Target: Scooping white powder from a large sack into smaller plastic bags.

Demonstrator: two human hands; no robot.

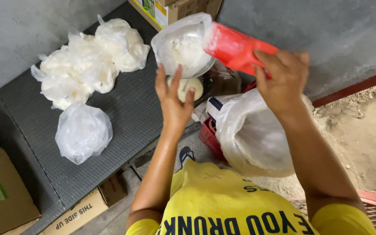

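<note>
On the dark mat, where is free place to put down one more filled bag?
The mat is bare between the single bag and the left hand, and along its near edge by the cardboard box. The far corner is crowded with a pile of filled bags.

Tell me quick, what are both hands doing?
Left hand: open, fingers under the clear bag of white powder.
Right hand: closed on the red scoop.
</note>
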